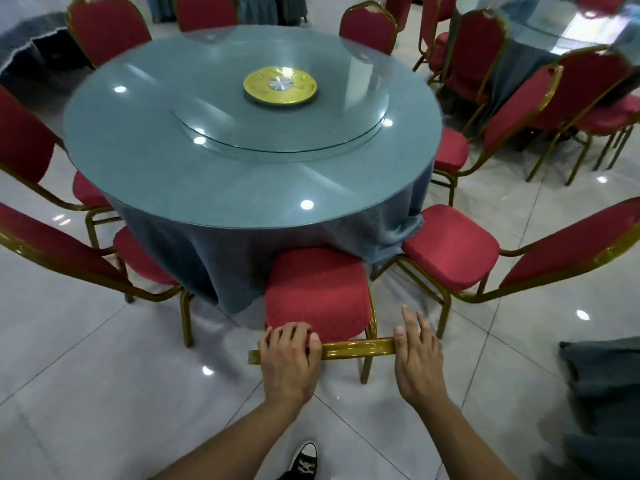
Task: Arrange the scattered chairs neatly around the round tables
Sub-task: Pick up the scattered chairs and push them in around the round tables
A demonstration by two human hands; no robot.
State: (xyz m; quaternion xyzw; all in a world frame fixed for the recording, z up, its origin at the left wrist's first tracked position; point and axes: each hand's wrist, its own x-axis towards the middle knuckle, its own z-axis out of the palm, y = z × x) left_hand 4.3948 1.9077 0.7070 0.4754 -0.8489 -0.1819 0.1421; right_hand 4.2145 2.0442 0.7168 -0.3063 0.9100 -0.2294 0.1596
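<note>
Glass-topped round table stands directly ahead. Red banquet chair sits between it and the person, seat front under the cloth. Top rail runs crosswise: left hand curls over it; right hand rests flat, fingers extended.

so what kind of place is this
Most likely a banquet hall or restaurant dining room. A big round table with a grey cloth and a glass lazy Susan is ringed by red padded chairs with gold frames, and a second such table stands at upper right.
</note>
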